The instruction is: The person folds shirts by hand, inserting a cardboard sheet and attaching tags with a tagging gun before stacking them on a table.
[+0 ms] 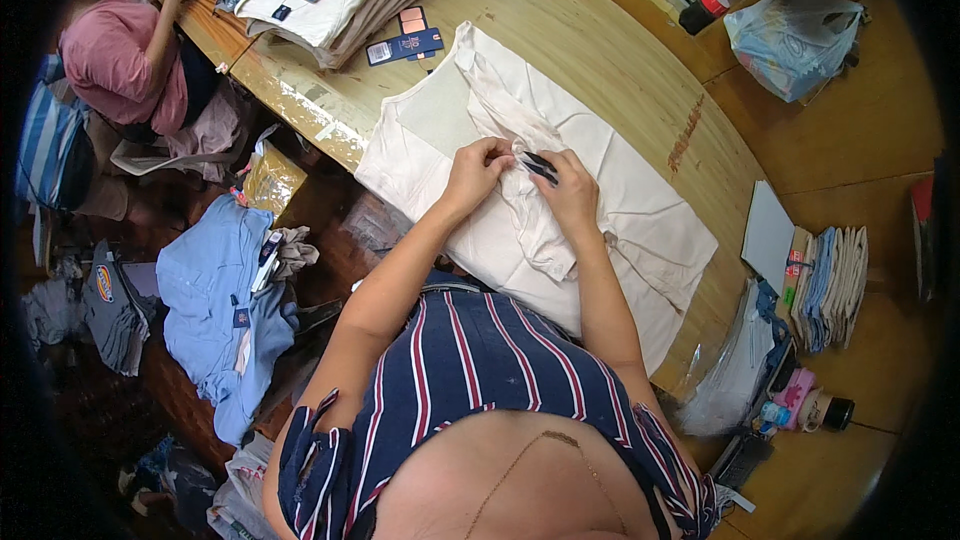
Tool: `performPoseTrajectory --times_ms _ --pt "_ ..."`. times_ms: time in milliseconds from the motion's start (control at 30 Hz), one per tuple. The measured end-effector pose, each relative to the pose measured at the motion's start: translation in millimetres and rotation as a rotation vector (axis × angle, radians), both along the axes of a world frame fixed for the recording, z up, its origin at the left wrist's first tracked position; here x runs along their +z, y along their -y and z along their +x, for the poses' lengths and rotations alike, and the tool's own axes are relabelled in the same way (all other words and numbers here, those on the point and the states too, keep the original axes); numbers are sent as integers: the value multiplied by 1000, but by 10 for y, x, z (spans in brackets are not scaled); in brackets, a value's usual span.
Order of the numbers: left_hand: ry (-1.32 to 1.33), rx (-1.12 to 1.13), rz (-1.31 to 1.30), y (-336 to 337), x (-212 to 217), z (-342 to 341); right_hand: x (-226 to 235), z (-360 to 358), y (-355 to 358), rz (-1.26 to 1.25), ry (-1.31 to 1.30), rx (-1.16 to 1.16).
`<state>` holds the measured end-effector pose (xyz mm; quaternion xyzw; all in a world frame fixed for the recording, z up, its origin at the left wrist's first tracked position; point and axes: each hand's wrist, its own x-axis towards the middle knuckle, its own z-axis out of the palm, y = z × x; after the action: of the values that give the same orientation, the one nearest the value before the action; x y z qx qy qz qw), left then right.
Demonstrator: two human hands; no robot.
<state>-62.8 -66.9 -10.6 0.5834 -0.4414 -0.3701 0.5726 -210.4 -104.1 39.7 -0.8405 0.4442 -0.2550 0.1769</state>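
Observation:
A cream-coloured garment (640, 230) is spread over the wooden table in front of me, its middle part bunched up in folds. My left hand (476, 176) pinches a gathered bit of this cloth between thumb and fingers. Close beside it, my right hand (573, 202) is closed around small black thread snips (541, 168), whose two dark arms point toward the left hand. The fingertips of both hands nearly meet over the bunched cloth. The snips' blade tips are too small to make out.
Beyond the garment lie dark blue hang tags (404, 46) and a stack of folded cream garments (345, 0). At right are a plastic bag (793, 40), a bottle (712, 4) and folded cloths (830, 285). A blue shirt (220, 290) hangs at left, near a co-worker in pink (120, 65).

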Motion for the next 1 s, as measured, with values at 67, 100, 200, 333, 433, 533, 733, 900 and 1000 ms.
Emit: performPoseTrajectory --times_ms 67,100,200,333,433,533,733,900,1000 --pt "6 -13 -15 2 -12 0 -22 35 19 -101 -27 41" --pt "16 -19 -17 1 -15 1 -41 54 31 -150 -41 63" --pt "62 -36 -27 -5 12 1 -100 101 80 -225 -14 30" --pt "74 -20 -36 -2 11 -2 -102 111 101 -235 3 29" --pt "58 -23 -4 -12 54 13 -125 82 131 -197 58 25" --pt "213 -15 -72 -261 308 162 -53 -95 358 58 264 -155" --pt "1164 -324 619 -1377 787 836 132 -1529 1325 -200 -254 -538" --pt "672 -234 142 -1016 830 -74 423 -1311 658 27 146 -273" --pt "483 -247 -224 -565 697 -815 474 -1134 38 341 295 -27"
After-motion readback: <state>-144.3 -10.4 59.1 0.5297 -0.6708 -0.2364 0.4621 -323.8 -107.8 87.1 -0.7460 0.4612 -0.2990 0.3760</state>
